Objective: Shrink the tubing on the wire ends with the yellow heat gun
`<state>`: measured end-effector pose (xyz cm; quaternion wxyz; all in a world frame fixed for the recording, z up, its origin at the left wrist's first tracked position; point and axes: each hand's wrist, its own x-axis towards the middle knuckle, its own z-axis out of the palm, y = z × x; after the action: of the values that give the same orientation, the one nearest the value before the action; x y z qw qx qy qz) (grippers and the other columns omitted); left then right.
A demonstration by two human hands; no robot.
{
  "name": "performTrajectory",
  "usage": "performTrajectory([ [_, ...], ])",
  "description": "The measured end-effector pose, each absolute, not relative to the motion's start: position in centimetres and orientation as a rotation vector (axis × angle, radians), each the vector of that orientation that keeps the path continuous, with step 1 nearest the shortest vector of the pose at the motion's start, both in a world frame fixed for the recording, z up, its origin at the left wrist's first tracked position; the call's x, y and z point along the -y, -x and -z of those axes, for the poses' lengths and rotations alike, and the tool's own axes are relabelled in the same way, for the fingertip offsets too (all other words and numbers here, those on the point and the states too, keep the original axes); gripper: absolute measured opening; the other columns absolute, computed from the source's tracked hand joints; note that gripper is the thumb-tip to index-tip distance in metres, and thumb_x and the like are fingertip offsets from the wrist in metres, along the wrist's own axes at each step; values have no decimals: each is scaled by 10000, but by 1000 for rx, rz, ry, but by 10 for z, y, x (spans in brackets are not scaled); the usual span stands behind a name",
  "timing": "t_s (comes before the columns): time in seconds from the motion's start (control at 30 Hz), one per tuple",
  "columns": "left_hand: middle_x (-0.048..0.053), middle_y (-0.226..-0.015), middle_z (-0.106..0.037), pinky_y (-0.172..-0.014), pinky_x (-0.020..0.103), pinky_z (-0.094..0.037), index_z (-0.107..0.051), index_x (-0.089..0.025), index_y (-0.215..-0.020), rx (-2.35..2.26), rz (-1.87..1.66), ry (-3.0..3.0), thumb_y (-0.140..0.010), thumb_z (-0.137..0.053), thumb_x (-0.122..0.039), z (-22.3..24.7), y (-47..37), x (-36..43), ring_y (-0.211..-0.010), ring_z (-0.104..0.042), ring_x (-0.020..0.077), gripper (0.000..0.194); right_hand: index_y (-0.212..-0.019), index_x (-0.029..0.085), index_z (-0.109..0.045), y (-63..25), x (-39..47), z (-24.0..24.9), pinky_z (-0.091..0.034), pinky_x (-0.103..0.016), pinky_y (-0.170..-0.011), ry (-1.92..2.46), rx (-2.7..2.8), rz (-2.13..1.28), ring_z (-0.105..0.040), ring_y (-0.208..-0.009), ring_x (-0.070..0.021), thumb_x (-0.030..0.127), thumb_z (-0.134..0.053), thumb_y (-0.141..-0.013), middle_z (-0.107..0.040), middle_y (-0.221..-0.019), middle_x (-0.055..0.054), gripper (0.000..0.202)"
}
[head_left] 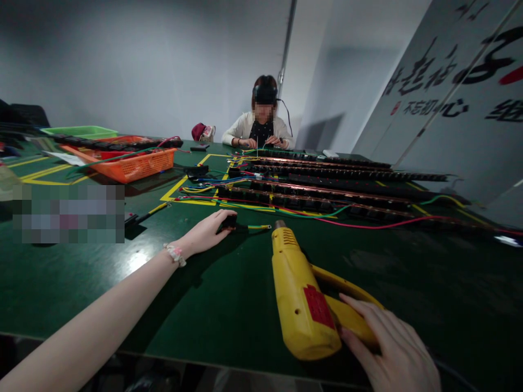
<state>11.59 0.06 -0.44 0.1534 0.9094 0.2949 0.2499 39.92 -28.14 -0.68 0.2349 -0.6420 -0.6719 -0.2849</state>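
My right hand [388, 337] is wrapped round the handle of a yellow heat gun [292, 288] with a red label on its side. The gun's metal nozzle points away from me, close to the ring terminal on a short green-and-yellow wire [255, 227]. My left hand [209, 233] grips a small black block [230, 221], from which this wire sticks out to the right. Part of the block is hidden by my fingers. Both hands are over the green table [212, 305].
Long black strips with copper bars [310, 190] and coloured wires lie across the table beyond my hands. An orange basket [139, 165] and a green tray [81, 132] stand at the left. A person [261, 128] sits at the far side, hands at the strips' ends.
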Motion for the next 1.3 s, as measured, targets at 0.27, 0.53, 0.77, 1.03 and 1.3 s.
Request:
performTrajectory([
  [0.27,87,-1267,-533,-1007,384,-430,-419,-203,-1290,-830,-735,-2617,-857,-482,-241,6,-118,-1,-1156,-531,214,439,-1101,156,-572,-377,287,9,-392,-306,-728,1788,1867,862,-599,-810,-173,511,-363,-932,-662,-919,-55,444],
  [0.53,88,-1262,-535,-1007,391,-431,-421,-207,-1284,-823,-745,-2627,-858,-473,-249,8,-118,-2,-1157,-531,217,431,-1168,119,-543,-356,282,19,-391,-312,-764,1750,1927,878,-593,-860,-182,449,-451,-897,-657,-978,-77,437],
  [0.77,93,-1267,-529,-1012,387,-427,-417,-205,-1296,-836,-746,-2621,-847,-478,-248,7,-118,-3,-1168,-522,224,455,-1167,119,-546,-325,273,23,-398,-322,-786,1657,1896,795,-598,-857,-187,397,-470,-871,-666,-978,-82,413],
  [1.03,91,-1289,-514,-1034,409,-410,-410,-215,-1306,-848,-724,-2600,-823,-460,-191,4,-118,-1,-1199,-498,230,486,-1159,107,-567,-305,267,25,-402,-332,-830,1556,1919,699,-607,-889,-195,391,-475,-845,-670,-996,-85,433],
  [1.3,91,-1294,-515,-1035,409,-412,-424,-214,-1292,-833,-699,-2572,-795,-488,-176,2,-117,0,-1201,-497,234,503,-1146,109,-584,-313,265,18,-418,-314,-824,1476,1970,726,-630,-868,-185,434,-547,-805,-681,-976,-70,472],
])
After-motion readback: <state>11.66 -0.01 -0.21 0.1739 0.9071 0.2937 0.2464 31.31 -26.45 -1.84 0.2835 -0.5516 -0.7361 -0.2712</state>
